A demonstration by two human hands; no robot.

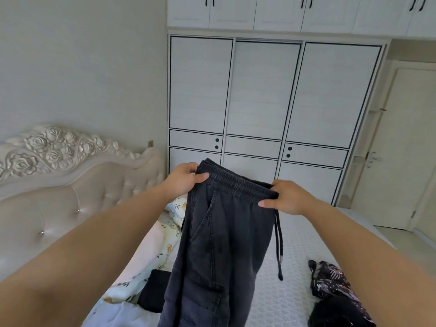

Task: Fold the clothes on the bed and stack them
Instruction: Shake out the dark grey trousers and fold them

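While 2 hands hold them above the bed (295, 267), dark trousers (219, 244) hang limp from their elastic waistband, left hand (182, 178) and right hand (286, 198) pinching opposite ends; soft, fairly heavy cloth, best gripped there.

Bare forearms (94, 244), no sleeves.

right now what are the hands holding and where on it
Both hold the dark grey trousers by the elastic waistband: the left hand pinches one end, the right hand the other, above the dangling drawstring.
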